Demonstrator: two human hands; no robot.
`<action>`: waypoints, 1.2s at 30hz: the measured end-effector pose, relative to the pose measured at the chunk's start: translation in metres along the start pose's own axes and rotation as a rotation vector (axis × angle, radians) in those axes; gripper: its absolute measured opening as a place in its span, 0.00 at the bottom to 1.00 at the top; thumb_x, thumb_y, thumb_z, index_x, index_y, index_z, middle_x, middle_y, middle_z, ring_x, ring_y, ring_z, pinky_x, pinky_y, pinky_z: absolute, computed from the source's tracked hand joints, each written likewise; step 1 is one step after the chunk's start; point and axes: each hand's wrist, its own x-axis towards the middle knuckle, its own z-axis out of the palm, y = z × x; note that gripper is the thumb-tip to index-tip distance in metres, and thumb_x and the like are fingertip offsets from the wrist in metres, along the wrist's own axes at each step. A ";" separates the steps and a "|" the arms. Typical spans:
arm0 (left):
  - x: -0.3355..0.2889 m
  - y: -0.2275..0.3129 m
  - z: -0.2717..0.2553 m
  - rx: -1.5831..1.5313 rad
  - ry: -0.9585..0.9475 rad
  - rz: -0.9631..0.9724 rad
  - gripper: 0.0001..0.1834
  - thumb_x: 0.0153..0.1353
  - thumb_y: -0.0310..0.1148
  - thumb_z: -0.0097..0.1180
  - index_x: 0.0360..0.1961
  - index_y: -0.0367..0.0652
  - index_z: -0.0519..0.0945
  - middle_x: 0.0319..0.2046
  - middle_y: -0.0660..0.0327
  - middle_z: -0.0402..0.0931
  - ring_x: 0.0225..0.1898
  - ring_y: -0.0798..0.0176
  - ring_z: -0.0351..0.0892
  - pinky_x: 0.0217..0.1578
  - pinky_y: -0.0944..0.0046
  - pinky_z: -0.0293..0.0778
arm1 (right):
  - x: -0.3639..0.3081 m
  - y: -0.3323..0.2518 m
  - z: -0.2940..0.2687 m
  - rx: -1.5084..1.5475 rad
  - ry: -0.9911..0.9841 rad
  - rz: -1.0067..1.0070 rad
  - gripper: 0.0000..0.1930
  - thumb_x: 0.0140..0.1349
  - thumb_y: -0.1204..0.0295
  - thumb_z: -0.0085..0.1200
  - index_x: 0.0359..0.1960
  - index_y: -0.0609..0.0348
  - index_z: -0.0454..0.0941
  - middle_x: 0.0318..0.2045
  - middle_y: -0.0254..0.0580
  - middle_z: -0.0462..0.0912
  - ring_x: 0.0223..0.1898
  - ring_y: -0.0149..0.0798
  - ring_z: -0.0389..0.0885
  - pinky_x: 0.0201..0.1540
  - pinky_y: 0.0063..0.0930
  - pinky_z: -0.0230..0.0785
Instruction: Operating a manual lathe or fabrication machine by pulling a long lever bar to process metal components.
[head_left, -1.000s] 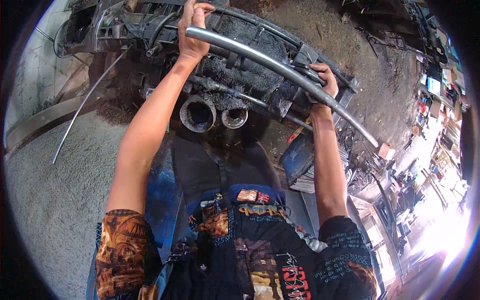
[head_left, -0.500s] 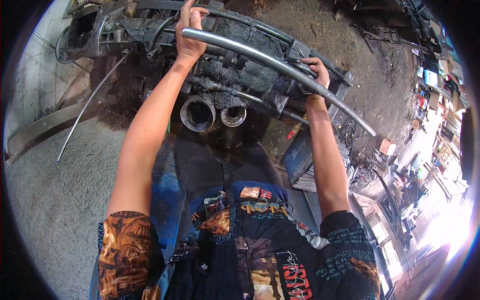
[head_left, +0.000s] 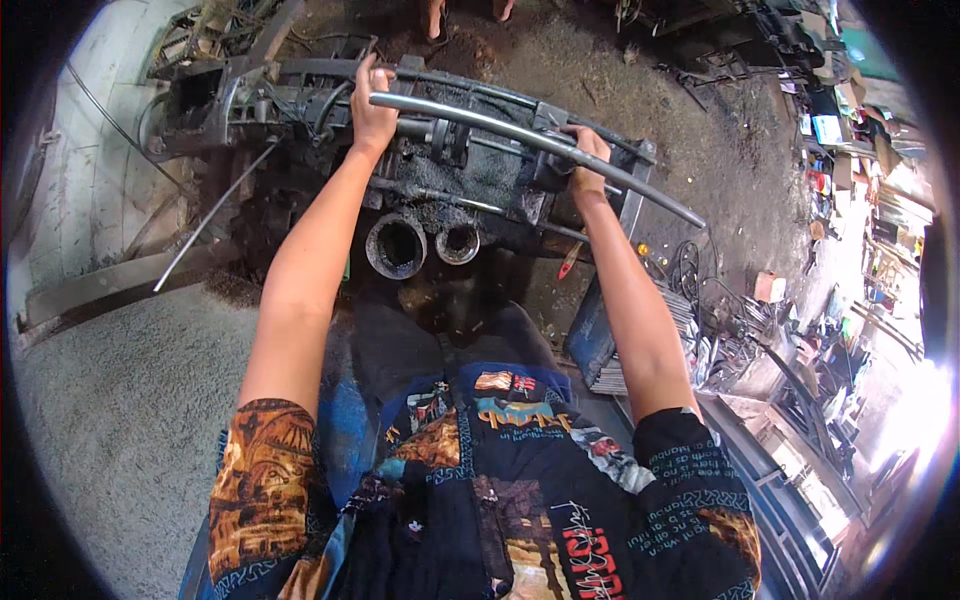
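Bare brown floor (head_left: 730, 170) is stretching beyond the hands in the head view. The left hand (head_left: 373, 122) is reaching up behind one end of a curved metal tube (head_left: 515, 130), fingers partly extended; whether they are gripping it, I cannot tell. The right hand (head_left: 590, 165) is curling part-way, with the tube crossing over it and running on past its right; what its fingers are holding is unclear. Below both hands, a dark machine (head_left: 450, 182) is spreading out. The step seems to be steadying the tube; shifting it would call for both hands moving evenly.
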 end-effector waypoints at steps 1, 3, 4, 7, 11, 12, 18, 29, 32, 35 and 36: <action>-0.010 0.011 -0.001 0.040 0.005 0.002 0.26 0.73 0.44 0.36 0.62 0.35 0.65 0.43 0.52 0.79 0.48 0.51 0.78 0.52 0.56 0.71 | -0.004 0.006 -0.006 -0.088 0.059 -0.065 0.18 0.64 0.65 0.42 0.33 0.66 0.83 0.29 0.43 0.84 0.33 0.32 0.78 0.40 0.27 0.69; -0.028 0.013 -0.018 0.116 0.026 0.096 0.24 0.72 0.40 0.38 0.61 0.34 0.67 0.48 0.48 0.77 0.51 0.46 0.76 0.54 0.53 0.68 | -0.011 0.005 -0.011 -0.350 0.116 -0.193 0.20 0.67 0.61 0.44 0.35 0.66 0.83 0.30 0.43 0.84 0.33 0.35 0.78 0.41 0.29 0.70; -0.039 0.008 -0.028 0.143 0.030 0.184 0.24 0.72 0.40 0.38 0.61 0.34 0.67 0.51 0.47 0.76 0.54 0.45 0.75 0.56 0.54 0.67 | -0.018 0.004 -0.016 -0.363 0.067 -0.177 0.18 0.67 0.62 0.46 0.40 0.66 0.81 0.31 0.47 0.84 0.35 0.37 0.79 0.43 0.30 0.70; -0.079 0.012 -0.055 0.084 -0.056 0.113 0.22 0.71 0.36 0.44 0.60 0.33 0.69 0.55 0.45 0.73 0.57 0.48 0.74 0.57 0.56 0.68 | -0.057 -0.002 -0.016 -0.486 0.093 -0.215 0.16 0.64 0.65 0.50 0.46 0.65 0.77 0.37 0.57 0.83 0.41 0.50 0.82 0.47 0.40 0.71; -0.131 0.039 -0.094 0.188 -0.133 0.031 0.19 0.68 0.32 0.50 0.56 0.33 0.73 0.48 0.48 0.78 0.49 0.51 0.80 0.50 0.58 0.74 | -0.113 -0.096 -0.020 -0.760 -0.200 -0.035 0.16 0.60 0.67 0.53 0.46 0.65 0.79 0.41 0.62 0.82 0.46 0.57 0.82 0.51 0.44 0.72; -0.144 0.042 -0.104 0.196 -0.134 0.028 0.19 0.68 0.32 0.50 0.56 0.33 0.73 0.48 0.48 0.78 0.49 0.51 0.80 0.50 0.58 0.74 | -0.125 -0.120 -0.024 -0.821 -0.352 0.008 0.16 0.60 0.67 0.54 0.45 0.65 0.81 0.41 0.61 0.83 0.46 0.56 0.82 0.51 0.43 0.72; -0.195 0.013 -0.144 0.515 -0.044 -0.122 0.14 0.64 0.33 0.53 0.43 0.32 0.79 0.39 0.46 0.79 0.42 0.45 0.80 0.43 0.53 0.75 | -0.101 -0.185 -0.015 -0.513 -0.118 -0.582 0.13 0.57 0.72 0.57 0.43 0.66 0.81 0.37 0.55 0.83 0.41 0.52 0.83 0.47 0.36 0.74; -0.246 -0.025 -0.152 0.831 -0.304 -0.572 0.24 0.64 0.48 0.48 0.55 0.45 0.74 0.48 0.43 0.77 0.52 0.39 0.75 0.52 0.43 0.71 | -0.070 -0.134 -0.002 -1.071 -0.114 -0.651 0.27 0.59 0.42 0.52 0.40 0.55 0.83 0.36 0.47 0.81 0.42 0.49 0.80 0.44 0.43 0.72; -0.253 -0.033 -0.150 0.762 -0.285 -0.580 0.24 0.65 0.49 0.47 0.59 0.52 0.74 0.49 0.43 0.77 0.51 0.37 0.76 0.51 0.43 0.72 | -0.073 -0.141 -0.002 -1.129 -0.145 -0.614 0.30 0.58 0.39 0.51 0.41 0.55 0.82 0.36 0.47 0.81 0.42 0.49 0.80 0.44 0.42 0.72; -0.257 -0.028 -0.144 0.709 -0.253 -0.441 0.23 0.64 0.46 0.50 0.57 0.51 0.76 0.46 0.43 0.79 0.49 0.37 0.77 0.50 0.43 0.73 | -0.072 -0.139 -0.005 -1.063 -0.196 -0.595 0.28 0.60 0.40 0.51 0.42 0.54 0.81 0.35 0.47 0.81 0.41 0.50 0.81 0.44 0.42 0.73; -0.256 -0.028 -0.142 0.707 -0.254 -0.437 0.23 0.64 0.46 0.50 0.57 0.51 0.76 0.46 0.43 0.79 0.49 0.37 0.77 0.50 0.43 0.73 | -0.072 -0.139 -0.005 -1.064 -0.191 -0.596 0.28 0.60 0.40 0.51 0.42 0.54 0.81 0.35 0.47 0.81 0.41 0.50 0.81 0.44 0.42 0.73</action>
